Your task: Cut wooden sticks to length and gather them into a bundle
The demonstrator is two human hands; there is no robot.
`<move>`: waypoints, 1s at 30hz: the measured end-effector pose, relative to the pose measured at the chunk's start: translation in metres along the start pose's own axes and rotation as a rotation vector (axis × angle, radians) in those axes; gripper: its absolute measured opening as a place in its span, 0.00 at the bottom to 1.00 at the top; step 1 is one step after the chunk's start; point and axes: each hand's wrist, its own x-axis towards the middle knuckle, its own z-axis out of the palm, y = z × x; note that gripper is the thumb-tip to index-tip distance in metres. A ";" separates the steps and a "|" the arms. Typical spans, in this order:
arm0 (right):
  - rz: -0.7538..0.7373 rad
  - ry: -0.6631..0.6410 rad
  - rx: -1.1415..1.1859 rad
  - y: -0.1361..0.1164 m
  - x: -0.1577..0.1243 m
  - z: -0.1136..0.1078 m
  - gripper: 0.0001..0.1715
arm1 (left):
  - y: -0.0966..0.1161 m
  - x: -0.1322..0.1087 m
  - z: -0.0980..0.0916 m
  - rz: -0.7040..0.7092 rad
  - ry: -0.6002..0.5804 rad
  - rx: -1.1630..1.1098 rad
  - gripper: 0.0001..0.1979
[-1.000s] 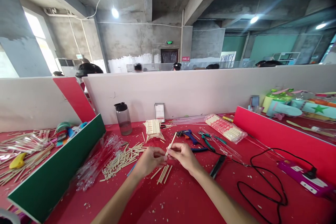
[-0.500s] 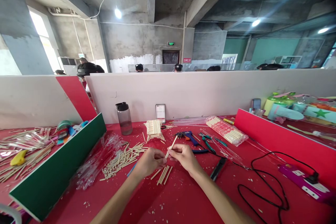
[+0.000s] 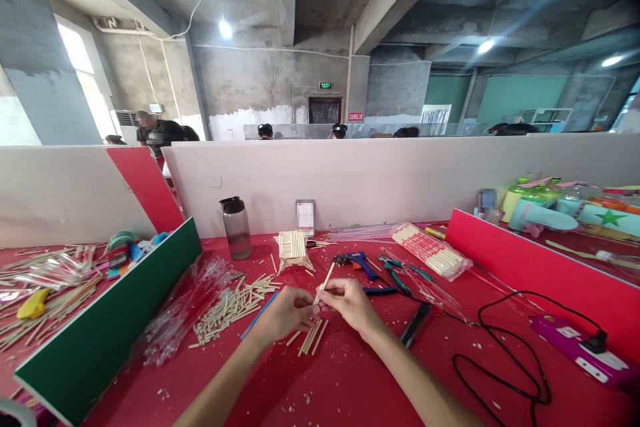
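Observation:
Between my hands a thin wooden stick slants up and away to the right. My left hand pinches its lower end, and my right hand grips it just above with thumb and forefinger. Several cut sticks lie on the red table below my fingers. A small model built of sticks stands beyond my hands. To the left spreads a loose pile of short sticks, with a blue strip beside my left wrist. A blue glue gun lies beyond my right hand.
Green-handled pliers, a black cutter and a bag of sticks lie to the right. A black cable runs to a purple power strip. A dark bottle stands at the back. Green and red boards flank the table.
My hands stay close together on the stick, which has shifted slightly left and tilted a little more upright. Behind the partition at left, a person's head has moved left.

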 end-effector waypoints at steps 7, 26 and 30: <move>0.010 0.053 0.080 -0.003 0.003 -0.006 0.25 | -0.003 0.000 -0.009 0.111 -0.033 0.133 0.19; 0.169 -0.017 0.456 -0.005 0.000 -0.016 0.18 | 0.020 -0.017 -0.013 0.531 0.026 0.437 0.13; 0.160 -0.024 0.477 -0.005 0.000 -0.016 0.17 | 0.025 -0.020 -0.010 0.528 0.033 0.408 0.13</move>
